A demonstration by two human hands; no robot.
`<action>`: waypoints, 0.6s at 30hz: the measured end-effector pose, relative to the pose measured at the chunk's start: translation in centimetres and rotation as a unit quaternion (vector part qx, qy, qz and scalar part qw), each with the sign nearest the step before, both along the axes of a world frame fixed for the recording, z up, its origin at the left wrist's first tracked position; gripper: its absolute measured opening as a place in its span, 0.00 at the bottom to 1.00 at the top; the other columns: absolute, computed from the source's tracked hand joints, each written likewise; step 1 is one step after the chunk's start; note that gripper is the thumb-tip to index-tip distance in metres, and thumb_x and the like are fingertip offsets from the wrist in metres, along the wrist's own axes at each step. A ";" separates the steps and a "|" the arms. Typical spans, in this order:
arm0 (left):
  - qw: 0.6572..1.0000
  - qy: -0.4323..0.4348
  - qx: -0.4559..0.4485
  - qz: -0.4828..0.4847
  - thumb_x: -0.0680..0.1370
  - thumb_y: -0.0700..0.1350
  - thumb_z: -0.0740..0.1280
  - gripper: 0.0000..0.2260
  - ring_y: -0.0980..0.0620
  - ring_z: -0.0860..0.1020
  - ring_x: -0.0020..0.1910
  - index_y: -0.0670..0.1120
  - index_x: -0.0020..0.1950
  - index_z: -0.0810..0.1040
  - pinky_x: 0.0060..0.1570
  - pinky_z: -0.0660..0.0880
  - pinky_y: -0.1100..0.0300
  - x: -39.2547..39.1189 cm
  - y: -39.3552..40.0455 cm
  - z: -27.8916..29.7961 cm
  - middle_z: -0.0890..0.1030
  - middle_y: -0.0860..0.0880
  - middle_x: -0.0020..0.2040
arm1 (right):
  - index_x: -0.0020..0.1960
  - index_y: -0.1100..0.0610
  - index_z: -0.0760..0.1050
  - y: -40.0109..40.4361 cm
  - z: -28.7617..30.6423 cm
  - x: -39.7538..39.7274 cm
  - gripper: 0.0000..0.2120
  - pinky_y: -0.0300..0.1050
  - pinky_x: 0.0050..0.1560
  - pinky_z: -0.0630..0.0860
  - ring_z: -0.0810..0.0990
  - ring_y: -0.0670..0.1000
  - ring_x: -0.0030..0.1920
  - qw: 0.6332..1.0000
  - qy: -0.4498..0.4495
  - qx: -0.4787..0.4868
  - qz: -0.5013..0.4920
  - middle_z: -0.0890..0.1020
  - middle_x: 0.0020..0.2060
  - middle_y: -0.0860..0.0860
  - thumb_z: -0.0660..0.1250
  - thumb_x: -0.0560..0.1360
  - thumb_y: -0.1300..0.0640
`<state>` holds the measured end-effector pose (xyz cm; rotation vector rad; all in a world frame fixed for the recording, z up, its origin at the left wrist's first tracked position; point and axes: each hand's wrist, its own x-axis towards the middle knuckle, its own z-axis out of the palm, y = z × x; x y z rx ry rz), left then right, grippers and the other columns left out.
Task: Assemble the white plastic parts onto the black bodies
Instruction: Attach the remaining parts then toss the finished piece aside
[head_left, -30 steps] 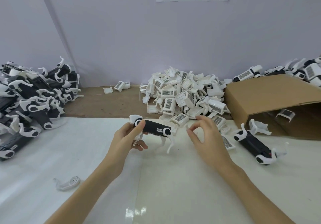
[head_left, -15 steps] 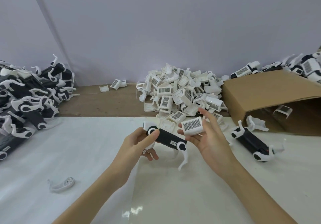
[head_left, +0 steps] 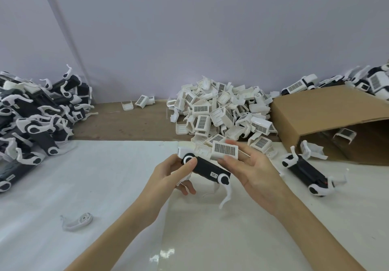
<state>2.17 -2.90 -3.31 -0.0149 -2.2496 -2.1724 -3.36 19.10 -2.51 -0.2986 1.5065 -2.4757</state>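
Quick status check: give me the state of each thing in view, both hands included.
left hand: grips black body at one end
right hand: holds white grille part
black body: held above table, uncovered
white grille part: held just above body, not yet seated
second black body: lying on table, untouched
cardboard box: on its side, open
loose white leg piece: lying on table

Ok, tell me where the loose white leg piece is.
The loose white leg piece lies alone on the white sheet, lower left in the head view, left of the left forearm.

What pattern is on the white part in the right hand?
A dark grid of small slots on the white part, seen in the head view.
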 end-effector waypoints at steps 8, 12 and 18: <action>1.000 0.001 -0.011 -0.006 0.77 0.61 0.71 0.26 0.41 0.85 0.41 0.41 0.62 0.80 0.46 0.79 0.50 0.0 -0.1 0.1 0.83 0.39 0.54 | 0.60 0.53 0.84 -0.2 0.3 0.7 0.25 0.40 0.51 0.79 0.86 0.48 0.49 0.984 0.058 0.156 -0.060 0.89 0.49 0.52 0.75 0.68 0.40; 1.000 0.004 -0.007 -0.008 0.77 0.62 0.71 0.24 0.41 0.85 0.41 0.44 0.62 0.81 0.46 0.79 0.50 0.1 -0.1 0.2 0.83 0.41 0.54 | 0.55 0.48 0.86 -0.9 -0.3 1.4 0.19 0.38 0.54 0.79 0.86 0.48 0.52 0.970 0.089 0.226 -0.010 0.88 0.49 0.49 0.74 0.70 0.40; 0.999 0.018 -0.030 -0.038 0.79 0.59 0.69 0.22 0.41 0.85 0.44 0.45 0.65 0.80 0.48 0.79 0.49 0.3 -0.5 0.3 0.86 0.48 0.54 | 0.56 0.47 0.85 -0.8 -0.2 1.7 0.08 0.33 0.54 0.77 0.84 0.43 0.55 0.936 0.143 0.323 0.003 0.87 0.51 0.44 0.69 0.81 0.47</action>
